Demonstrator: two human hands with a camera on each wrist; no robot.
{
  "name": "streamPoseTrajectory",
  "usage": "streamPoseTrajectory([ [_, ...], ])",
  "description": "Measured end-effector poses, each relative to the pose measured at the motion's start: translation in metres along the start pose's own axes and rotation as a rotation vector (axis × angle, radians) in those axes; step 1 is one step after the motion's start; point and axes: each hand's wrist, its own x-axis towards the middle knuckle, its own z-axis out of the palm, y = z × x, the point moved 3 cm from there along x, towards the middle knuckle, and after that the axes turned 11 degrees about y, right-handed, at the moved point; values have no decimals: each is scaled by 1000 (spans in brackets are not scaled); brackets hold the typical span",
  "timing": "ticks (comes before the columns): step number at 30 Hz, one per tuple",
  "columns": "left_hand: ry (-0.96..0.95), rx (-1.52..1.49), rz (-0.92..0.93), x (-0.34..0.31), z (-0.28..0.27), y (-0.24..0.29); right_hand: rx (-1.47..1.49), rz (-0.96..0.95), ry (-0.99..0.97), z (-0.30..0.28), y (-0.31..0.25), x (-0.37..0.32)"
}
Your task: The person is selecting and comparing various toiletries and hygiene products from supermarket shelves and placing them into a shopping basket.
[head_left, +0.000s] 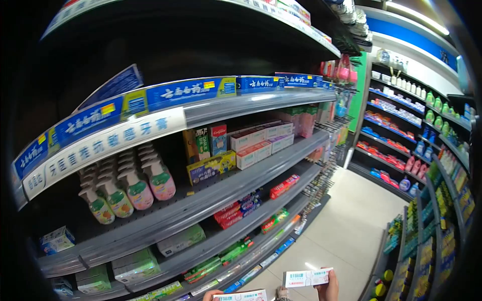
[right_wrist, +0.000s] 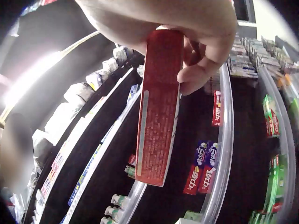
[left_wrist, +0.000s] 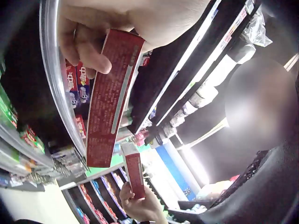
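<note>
My left hand (head_left: pixel 213 295) grips one end of a slim toothpaste box (head_left: pixel 241 296), white with teal lettering, at the bottom edge of the head view. In the left wrist view the dark red printed side of this box (left_wrist: pixel 112 102) shows, with fingers curled round its end. To the right, my right hand (head_left: pixel 329 287) holds a matching toothpaste box (head_left: pixel 308 278) by its right end, above the aisle floor. Its red side (right_wrist: pixel 161 112) shows in the right wrist view, thumb and fingers on opposite faces. The two boxes are apart.
Store shelves (head_left: pixel 211 190) run along the left, carrying pump bottles (head_left: pixel 135 188), white-and-red cartons (head_left: pixel 263 143) and red toothpaste boxes (head_left: pixel 284 187). A tiled floor (head_left: pixel 361 200) separates them from a stocked shelf (head_left: pixel 432 236) on the right. Bottles and packs fill the far shelves (head_left: pixel 396 120).
</note>
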Motion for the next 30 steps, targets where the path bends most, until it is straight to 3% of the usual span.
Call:
streamPoseTrajectory([
  [3,155,-48,-179,21,42,-1,-42,-119,-241,59,-27,85],
  [5,251,-60,-145,33,78,-15,-64,-114,-326,95,-48,136],
  [8,392,-24,-127,50,150,15,-61,-62,-475,146,-90,194],
  [10,356,-155,-323,64,201,19,-79,-179,-564,177,-121,228],
  [12,302,-116,-320,76,235,38,-131,-170,-647,206,-151,247],
  [14,270,1,-290,84,257,57,-90,-380,-752,235,-178,257],
  [16,272,-73,-255,92,272,76,-83,-420,-819,256,-181,271],
  [18,347,-50,-131,97,284,76,-44,-545,-948,292,-202,258],
  [20,383,-43,-128,106,288,70,-116,-725,-952,315,-206,260],
  [24,381,17,-148,116,282,82,-111,-739,-1072,348,-202,261],
  [26,479,-24,-149,121,270,87,-130,-716,-1113,360,-200,257],
  [30,511,-35,-279,124,269,97,-320,-810,-1175,371,-191,257],
])
